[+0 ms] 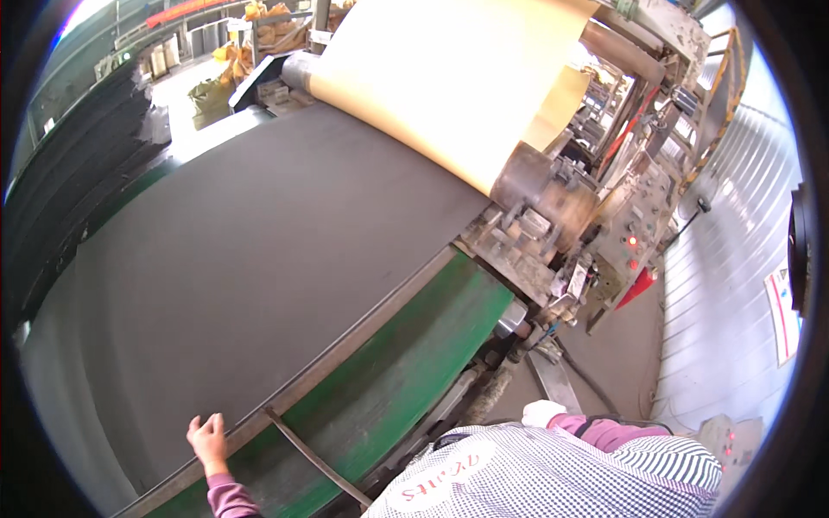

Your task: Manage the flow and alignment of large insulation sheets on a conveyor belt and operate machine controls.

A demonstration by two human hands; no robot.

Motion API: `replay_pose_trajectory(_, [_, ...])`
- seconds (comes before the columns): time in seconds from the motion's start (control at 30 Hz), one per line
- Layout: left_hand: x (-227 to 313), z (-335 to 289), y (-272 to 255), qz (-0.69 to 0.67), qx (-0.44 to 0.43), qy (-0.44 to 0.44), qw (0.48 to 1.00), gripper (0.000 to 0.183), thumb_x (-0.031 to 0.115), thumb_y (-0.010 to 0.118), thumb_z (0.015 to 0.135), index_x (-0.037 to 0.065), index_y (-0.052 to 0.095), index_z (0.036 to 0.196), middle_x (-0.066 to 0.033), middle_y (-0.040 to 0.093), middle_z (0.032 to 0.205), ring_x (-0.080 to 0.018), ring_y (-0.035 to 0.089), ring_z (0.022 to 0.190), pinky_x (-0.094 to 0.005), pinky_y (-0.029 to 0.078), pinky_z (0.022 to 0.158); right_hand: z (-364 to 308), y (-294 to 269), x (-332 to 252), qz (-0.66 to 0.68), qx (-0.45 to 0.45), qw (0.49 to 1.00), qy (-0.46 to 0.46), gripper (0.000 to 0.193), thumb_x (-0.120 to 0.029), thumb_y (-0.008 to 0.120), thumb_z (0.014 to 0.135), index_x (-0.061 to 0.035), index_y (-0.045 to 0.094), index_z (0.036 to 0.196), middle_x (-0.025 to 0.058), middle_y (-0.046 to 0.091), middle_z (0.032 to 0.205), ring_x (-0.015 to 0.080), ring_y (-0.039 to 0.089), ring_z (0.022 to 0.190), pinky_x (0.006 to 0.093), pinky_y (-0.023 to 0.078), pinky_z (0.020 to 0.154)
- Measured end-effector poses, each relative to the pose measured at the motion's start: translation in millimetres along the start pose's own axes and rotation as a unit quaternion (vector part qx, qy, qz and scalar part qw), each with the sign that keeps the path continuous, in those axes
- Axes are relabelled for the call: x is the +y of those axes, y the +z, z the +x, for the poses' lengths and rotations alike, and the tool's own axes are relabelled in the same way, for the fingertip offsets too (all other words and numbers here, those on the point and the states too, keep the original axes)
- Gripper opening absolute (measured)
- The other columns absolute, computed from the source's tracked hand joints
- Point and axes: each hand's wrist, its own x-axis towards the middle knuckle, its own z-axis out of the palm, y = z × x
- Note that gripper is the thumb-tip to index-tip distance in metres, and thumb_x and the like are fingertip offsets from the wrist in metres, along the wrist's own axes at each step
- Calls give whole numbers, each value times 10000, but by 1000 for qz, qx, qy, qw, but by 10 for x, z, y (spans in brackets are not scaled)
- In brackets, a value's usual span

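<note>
My bare left hand is over the near edge of a wide dark grey sheet, beside a metal edge rail. Its fingers are half curled and apart, with nothing between them; I cannot tell whether the fingertips touch the sheet. My right hand, in a white glove, is held close to my body on the right, rounded into a loose fist. Nothing shows in it. At the far end of the dark sheet, a broad, brightly lit yellowish sheet passes around a roller.
A green belt runs below the rail, crossed by a thin metal bar. Machine rollers and bearings stand at the right, next to a control panel with red lights. Corrugated metal wall borders the right side.
</note>
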Motion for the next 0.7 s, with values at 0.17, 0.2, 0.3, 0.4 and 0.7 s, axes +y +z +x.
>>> replay_pose_trajectory(0.17, [379, -77, 95, 44, -24, 59, 997, 334, 450, 665, 909, 185, 820, 1039, -158, 642, 1288, -356, 539, 1191, -463, 445, 1041, 88, -103, 35, 4, 10, 1000, -13, 365, -304, 556, 852, -79, 763, 1052, 209, 718, 1106, 395, 677, 1062, 478, 517, 956])
replay_pose_trajectory(0.2, [607, -105, 143, 56, -22, 44, 997, 346, 469, 664, 903, 194, 819, 1044, -154, 652, 1281, -353, 543, 1200, -455, 449, 1043, 133, -98, 50, 13, 3, 1000, -3, 360, -303, 553, 857, -77, 763, 1044, 210, 717, 1101, 395, 677, 1057, 478, 518, 953])
replay_pose_trajectory(0.3, [1093, -203, 253, 47, -25, 55, 997, 504, 539, 643, 907, 168, 735, 1236, -143, 670, 1295, -324, 565, 1264, -438, 452, 1073, 328, -78, 40, -122, 3, 981, -148, 329, -293, 553, 871, -53, 764, 948, 209, 724, 1037, 397, 686, 985, 479, 536, 909])
replay_pose_trajectory(0.4, [1145, -283, 221, -83, 25, 58, 995, 536, 457, 643, 946, -11, 702, 1200, -200, 680, 1259, -368, 628, 1190, -438, 493, 1036, 447, -151, 48, -231, 28, 913, -335, 327, -298, 548, 864, -69, 781, 882, 196, 732, 943, 368, 709, 935, 456, 570, 865])
replay_pose_trajectory(0.7, [1536, -301, 590, 66, -75, 91, 991, 720, 605, 445, 998, -33, 634, 1273, -253, 586, 1367, -396, 544, 1277, -501, 377, 1114, 576, -1099, -1058, 254, 185, 930, -191, 228, -185, 617, 929, 18, 633, 825, 80, 583, 634, 127, 523, 607, 346, 463, 586])
